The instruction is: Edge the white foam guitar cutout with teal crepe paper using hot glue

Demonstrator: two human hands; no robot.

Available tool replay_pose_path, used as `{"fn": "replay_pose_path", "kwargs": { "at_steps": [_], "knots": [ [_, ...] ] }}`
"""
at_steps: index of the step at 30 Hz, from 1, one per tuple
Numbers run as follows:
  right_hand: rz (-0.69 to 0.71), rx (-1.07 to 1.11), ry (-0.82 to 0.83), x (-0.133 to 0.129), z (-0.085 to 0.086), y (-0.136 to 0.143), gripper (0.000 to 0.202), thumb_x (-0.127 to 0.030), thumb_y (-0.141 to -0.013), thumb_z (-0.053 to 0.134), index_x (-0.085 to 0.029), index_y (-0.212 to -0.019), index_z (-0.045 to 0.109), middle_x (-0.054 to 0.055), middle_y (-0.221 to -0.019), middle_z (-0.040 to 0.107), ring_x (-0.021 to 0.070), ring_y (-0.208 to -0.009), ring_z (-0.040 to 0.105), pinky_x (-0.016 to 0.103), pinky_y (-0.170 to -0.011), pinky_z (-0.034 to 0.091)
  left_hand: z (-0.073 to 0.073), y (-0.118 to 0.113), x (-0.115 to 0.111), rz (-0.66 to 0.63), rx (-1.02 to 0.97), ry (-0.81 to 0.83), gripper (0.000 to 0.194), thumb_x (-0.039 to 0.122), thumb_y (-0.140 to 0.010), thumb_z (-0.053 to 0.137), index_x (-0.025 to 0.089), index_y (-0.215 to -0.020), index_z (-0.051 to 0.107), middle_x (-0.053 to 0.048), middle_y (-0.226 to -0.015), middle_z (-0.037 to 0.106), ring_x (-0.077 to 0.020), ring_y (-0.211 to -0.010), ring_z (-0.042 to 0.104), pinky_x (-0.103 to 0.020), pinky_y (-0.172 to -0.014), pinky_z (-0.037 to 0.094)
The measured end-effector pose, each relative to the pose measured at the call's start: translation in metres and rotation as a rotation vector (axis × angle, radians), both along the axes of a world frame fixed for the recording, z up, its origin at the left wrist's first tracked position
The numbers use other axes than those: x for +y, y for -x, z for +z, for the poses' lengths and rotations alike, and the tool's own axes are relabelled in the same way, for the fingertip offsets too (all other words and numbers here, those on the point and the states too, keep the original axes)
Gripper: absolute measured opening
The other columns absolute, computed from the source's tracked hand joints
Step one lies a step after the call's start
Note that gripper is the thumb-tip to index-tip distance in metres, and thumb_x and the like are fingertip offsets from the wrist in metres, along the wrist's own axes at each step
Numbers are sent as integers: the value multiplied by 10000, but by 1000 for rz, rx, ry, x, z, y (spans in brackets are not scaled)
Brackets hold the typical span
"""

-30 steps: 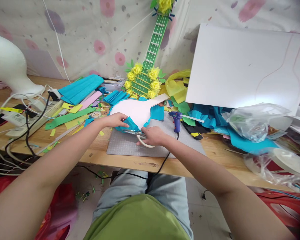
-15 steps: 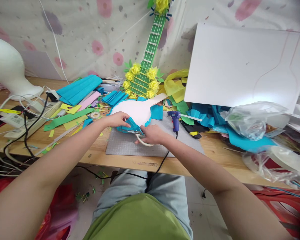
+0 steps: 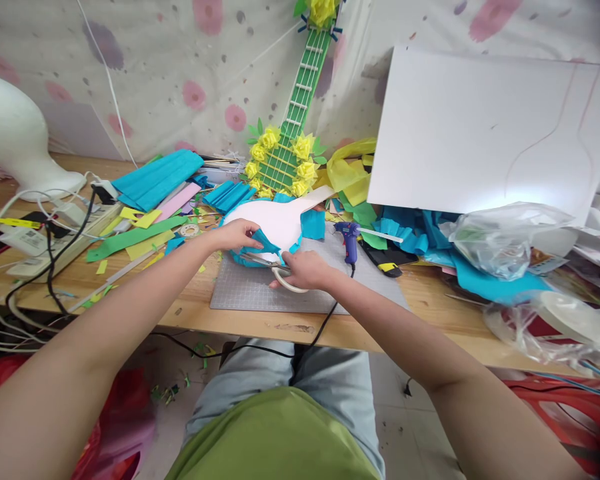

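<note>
A white guitar-shaped board (image 3: 267, 220), edged with blue crepe paper (image 3: 263, 242), lies on a grey cutting mat (image 3: 245, 291). My left hand (image 3: 240, 235) pinches the blue paper at the board's near edge. Scissors with cream handles (image 3: 293, 283) are in my right hand (image 3: 303, 268), their blades pointing left along the paper by the rim. The fingers of my right hand partly hide the handles. Just right of the board, a purple glue gun (image 3: 350, 241) rests on the mat with a white glue stick in its back.
Behind the board stands a green paper guitar (image 3: 295, 127) with yellow flowers. A white panel (image 3: 460, 133) leans at the right, above plastic-wrapped rolls (image 3: 510, 240). Paper scraps, a power strip (image 3: 75, 243) and cables are on the left. A black cord (image 3: 325, 323) crosses the table's front edge.
The blue paper in my left hand is lifted away from the scissors, and more of the blades shows beneath it. Both hands have stayed in nearly the same place.
</note>
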State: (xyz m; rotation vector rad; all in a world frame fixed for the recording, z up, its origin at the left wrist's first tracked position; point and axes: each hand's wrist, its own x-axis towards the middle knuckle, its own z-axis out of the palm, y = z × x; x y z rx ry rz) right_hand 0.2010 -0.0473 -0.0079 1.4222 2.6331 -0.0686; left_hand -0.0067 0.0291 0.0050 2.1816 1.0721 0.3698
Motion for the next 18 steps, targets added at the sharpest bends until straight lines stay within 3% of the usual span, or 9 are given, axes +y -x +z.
{"fn": "replay_pose_path", "kwargs": {
  "at_steps": [8,14,18],
  "knots": [
    [-18,0,53,-4,7,4,790,-833,-677,263,-154,-979,532,130,-819,660,264,-736,623,287,-575,366,-8,4,4,18,-55,-10,322,418,-585,688,130,-716,632,29,-546,532,-89,-524,417,-215,-503,298],
    [-29,10,79,-1,9,-4,730,-801,-700,318,-164,-960,562,116,-873,664,241,-784,624,263,-588,359,-5,6,4,113,-104,-86,326,409,-572,695,136,-742,643,37,-583,513,-92,-567,412,-208,-524,314],
    [0,14,98,1,8,5,727,-803,-695,328,-171,-943,588,114,-839,672,247,-771,629,268,-585,361,-6,4,4,133,-73,-119,289,390,-586,689,130,-702,638,32,-586,515,-94,-561,415,-214,-516,299]
  ]
}}
